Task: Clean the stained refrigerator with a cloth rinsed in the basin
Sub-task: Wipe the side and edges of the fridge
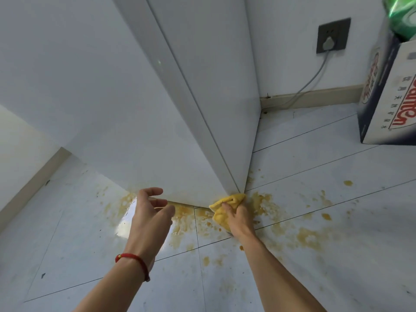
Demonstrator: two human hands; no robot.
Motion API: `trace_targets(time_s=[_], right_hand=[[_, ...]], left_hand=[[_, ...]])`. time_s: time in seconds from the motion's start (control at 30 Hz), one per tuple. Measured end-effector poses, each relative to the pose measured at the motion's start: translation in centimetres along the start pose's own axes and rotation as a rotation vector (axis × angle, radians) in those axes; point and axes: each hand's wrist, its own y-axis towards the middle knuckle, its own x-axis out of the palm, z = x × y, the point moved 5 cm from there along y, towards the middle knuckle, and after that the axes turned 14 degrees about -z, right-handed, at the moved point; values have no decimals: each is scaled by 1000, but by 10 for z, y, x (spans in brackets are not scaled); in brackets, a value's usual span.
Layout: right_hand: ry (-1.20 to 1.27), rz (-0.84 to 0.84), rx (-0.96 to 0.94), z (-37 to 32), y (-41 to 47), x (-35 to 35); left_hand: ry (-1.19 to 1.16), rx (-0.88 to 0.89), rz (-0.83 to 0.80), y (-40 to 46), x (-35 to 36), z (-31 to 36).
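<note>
The right hand (237, 216) has its grip round a yellow cloth (221, 209), pressed to the white refrigerator's (135, 109) bottom corner; the left hand (150, 212) hovers loosely spread above the stained floor (304, 237)

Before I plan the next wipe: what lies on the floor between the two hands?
In the head view, yellow-brown stains on the tiled floor, under the refrigerator's bottom edge, lie between the left hand and the right hand gripping the cloth.
</note>
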Motion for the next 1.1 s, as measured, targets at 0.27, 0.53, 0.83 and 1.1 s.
trace_targets(time_s=[0.27,0.53,0.83,1.1], right_hand=[[-168,330,-406,-120,-69,41],[-178,331,-855,-208,-88,11],[24,185,-291,-84,-45,-19],[194,260,-587,-183,-67,-32]], left_hand=[[-23,12,-45,12,-1,6],[-50,-7,-38,28,-10,-3],[-92,17,-55,40,-9,1],[-139,14,-50,44,-11,2]])
